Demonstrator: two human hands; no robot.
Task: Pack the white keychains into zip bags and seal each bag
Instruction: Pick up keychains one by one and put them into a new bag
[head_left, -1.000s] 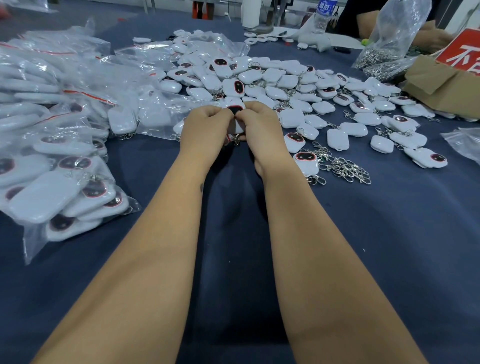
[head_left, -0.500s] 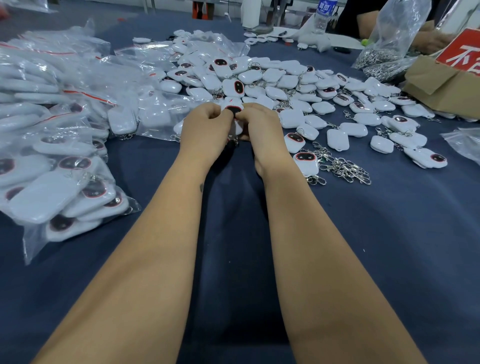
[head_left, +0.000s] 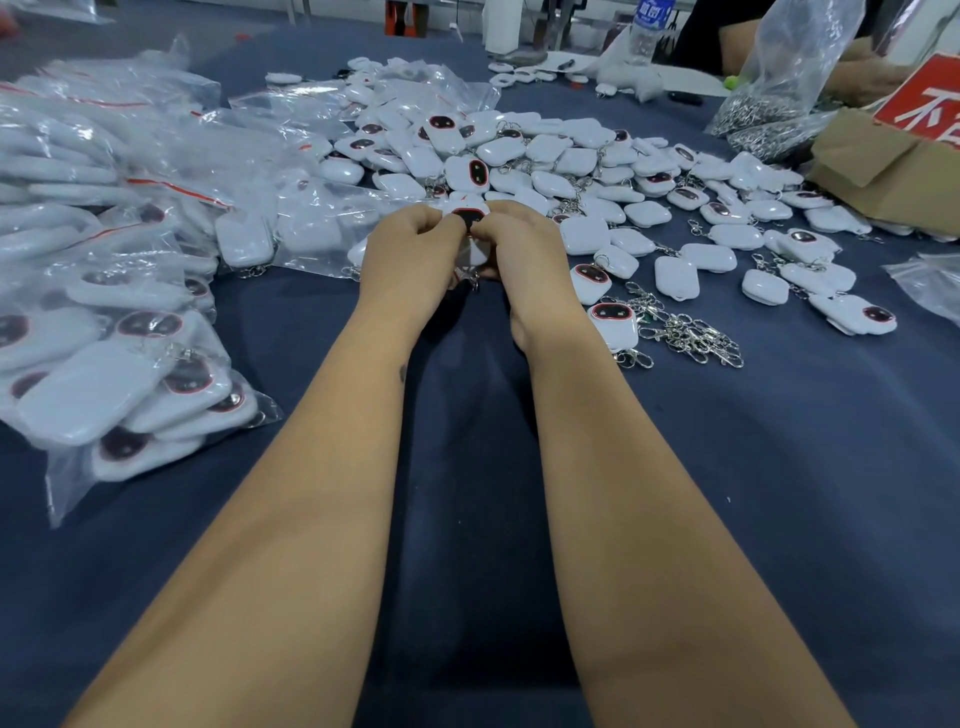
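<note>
Both the left hand (head_left: 410, 249) and the right hand (head_left: 524, 254) are pinching one white keychain (head_left: 469, 217) mid-table (its zip bag barely showing), so pressing evenly along the seal is probably helping.

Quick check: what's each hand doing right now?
Left hand: pinching the bagged keychain.
Right hand: pinching the same bagged keychain.

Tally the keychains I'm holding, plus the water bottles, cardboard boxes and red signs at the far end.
keychain being held: 1
water bottle: 1
cardboard box: 1
red sign: 1
Total: 4
</note>
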